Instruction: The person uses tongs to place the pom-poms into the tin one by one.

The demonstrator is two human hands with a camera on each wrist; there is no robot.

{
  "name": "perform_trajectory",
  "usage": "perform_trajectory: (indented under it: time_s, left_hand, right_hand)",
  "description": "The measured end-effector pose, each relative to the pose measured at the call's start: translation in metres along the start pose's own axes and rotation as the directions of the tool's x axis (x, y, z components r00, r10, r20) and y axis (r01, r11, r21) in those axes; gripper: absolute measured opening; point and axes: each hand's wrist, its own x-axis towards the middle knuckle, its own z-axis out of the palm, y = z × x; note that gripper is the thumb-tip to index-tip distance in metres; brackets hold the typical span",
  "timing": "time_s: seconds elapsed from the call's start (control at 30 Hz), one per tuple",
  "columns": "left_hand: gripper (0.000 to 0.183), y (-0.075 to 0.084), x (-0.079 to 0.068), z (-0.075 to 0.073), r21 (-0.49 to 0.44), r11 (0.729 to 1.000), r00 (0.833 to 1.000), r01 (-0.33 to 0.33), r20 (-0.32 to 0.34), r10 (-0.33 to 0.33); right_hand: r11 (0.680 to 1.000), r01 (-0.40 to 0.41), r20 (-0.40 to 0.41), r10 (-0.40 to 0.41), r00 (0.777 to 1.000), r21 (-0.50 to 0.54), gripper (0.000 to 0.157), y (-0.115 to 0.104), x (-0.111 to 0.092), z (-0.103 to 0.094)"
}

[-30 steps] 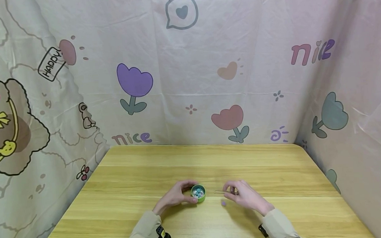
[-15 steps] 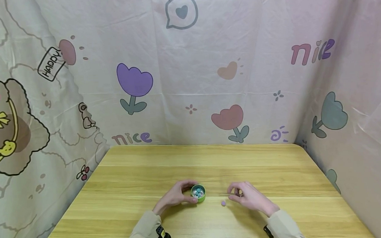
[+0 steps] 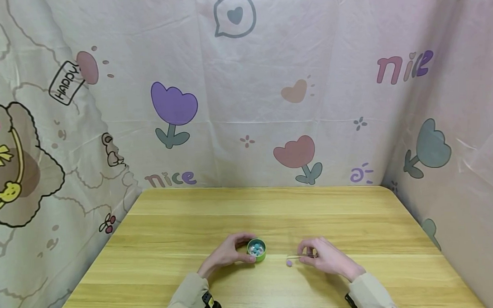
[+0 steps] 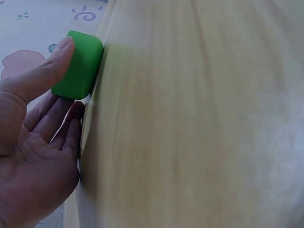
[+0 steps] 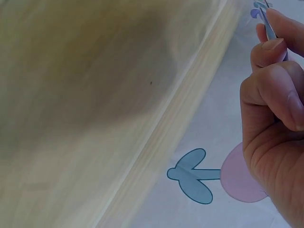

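In the head view my left hand (image 3: 227, 252) grips a small round green container (image 3: 257, 258) at the middle of the table, thumb on its near side and fingers behind. Inside lie several small teal and pale pieces (image 3: 256, 249). The left wrist view shows the thumb against the smooth green wall of the container (image 4: 81, 66), with the fingers behind and below. My right hand (image 3: 327, 259) pinches thin metal tweezers (image 3: 296, 255), whose tips point left. Just below those tips rests a small purple bead-like piece (image 3: 289, 263). In the right wrist view the tweezers (image 5: 269, 27) stick out from the fingertips.
A light wooden table (image 3: 216, 214) carries everything. Behind and beside it hangs a pale cloth (image 3: 236, 91) printed with flowers and words. A dark wrist-worn device (image 3: 211, 305) shows at the left sleeve.
My right hand has moved right and toward me with the tweezers, whose tips are now close above the purple piece. The left hand and green container have stayed put.
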Motion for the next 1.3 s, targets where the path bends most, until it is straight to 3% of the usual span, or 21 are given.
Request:
perform_trajectory:
  time_s: [1.3]
  left_hand:
    - [0.061, 0.0000, -0.0001, 0.0007, -0.009, 1.000, 1.000, 0.010, 0.001, -0.010]
  right_hand:
    - [1.000, -0.009, 0.050, 0.010, 0.999, -0.007, 0.005, -0.0014, -0.0056, 0.0002]
